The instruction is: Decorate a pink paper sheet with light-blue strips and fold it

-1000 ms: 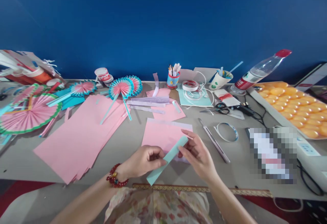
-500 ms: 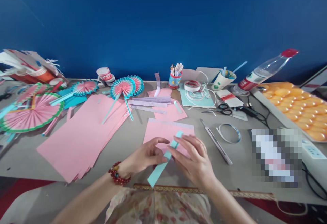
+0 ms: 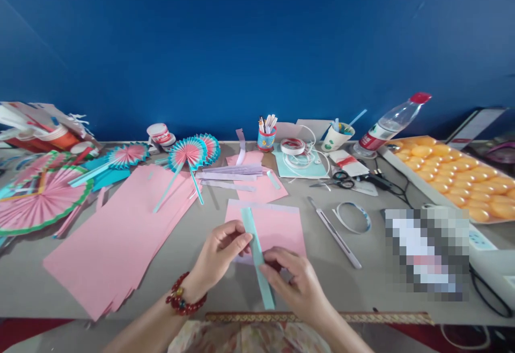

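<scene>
A narrow strip of light teal paper runs lengthwise between my hands, its far end tilted slightly left. My left hand pinches its left edge near the upper part, thumb on top; a red bead bracelet circles that wrist. Lower down, my right hand grips the strip's right side between thumb and fingers. Beneath the hands lies a pink paper sheet with a pale lilac band along its far edge. How the fingers sit under the strip is hidden.
On the left lie a stack of pink sheets and folded paper fans. To the right are a utility knife, a looped band, scissors, a bottle and a blurred object. A pen holder stands behind.
The teal strip has turned from leaning right to leaning slightly left. My left hand has shifted to its upper part, and my right hand has come down and closed on its lower part.
</scene>
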`<control>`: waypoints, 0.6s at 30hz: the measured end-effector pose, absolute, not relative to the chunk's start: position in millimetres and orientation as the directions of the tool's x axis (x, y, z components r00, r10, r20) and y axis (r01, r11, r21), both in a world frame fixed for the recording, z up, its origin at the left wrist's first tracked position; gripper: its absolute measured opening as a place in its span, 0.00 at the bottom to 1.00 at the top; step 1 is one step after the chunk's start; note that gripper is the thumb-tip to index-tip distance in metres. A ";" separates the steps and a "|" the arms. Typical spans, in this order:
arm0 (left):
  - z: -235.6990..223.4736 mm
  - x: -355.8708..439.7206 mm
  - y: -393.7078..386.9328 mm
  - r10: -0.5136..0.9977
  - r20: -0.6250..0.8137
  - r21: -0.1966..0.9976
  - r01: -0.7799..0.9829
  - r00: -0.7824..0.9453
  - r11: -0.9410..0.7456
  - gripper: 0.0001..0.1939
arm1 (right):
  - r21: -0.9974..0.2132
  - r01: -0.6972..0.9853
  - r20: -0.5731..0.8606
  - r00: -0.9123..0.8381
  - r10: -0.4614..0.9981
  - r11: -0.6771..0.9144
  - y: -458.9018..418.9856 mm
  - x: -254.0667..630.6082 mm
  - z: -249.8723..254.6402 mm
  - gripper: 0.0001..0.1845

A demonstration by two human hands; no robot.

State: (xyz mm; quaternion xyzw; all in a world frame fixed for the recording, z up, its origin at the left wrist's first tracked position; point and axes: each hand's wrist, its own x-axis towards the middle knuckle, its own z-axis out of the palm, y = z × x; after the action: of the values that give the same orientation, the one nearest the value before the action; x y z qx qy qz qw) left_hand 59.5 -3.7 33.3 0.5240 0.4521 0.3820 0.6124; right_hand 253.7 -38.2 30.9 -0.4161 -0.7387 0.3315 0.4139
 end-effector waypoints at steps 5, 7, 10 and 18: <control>29.1 57.6 -2.8 0.937 -0.201 0.977 -0.013 0.285 0.214 0.21 | -0.647 0.609 0.430 -0.207 0.879 0.460 -22.1 311.8 24.0 0.09; 20.2 57.2 -1.3 0.927 -0.234 0.959 -0.085 0.294 0.270 0.21 | -0.524 0.753 0.478 -0.128 0.869 0.399 -10.1 352.9 23.6 0.08; 6.5 60.2 2.5 0.916 -0.266 0.926 -0.185 0.299 0.329 0.20 | -0.292 0.926 0.451 -0.085 0.888 0.238 13.4 412.2 28.1 0.10; -4.1 63.3 9.0 0.904 -0.310 0.892 -0.239 0.294 0.383 0.23 | 0.173 0.979 0.138 -0.132 0.982 0.108 108.2 465.0 26.2 0.16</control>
State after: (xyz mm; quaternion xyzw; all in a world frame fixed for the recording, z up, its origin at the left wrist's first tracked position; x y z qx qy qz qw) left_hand 63.3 9.0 -4.1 0.3813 0.4362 0.4036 0.7081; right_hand 465.0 108.2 26.2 -0.6587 -0.7442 -0.1111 -0.0059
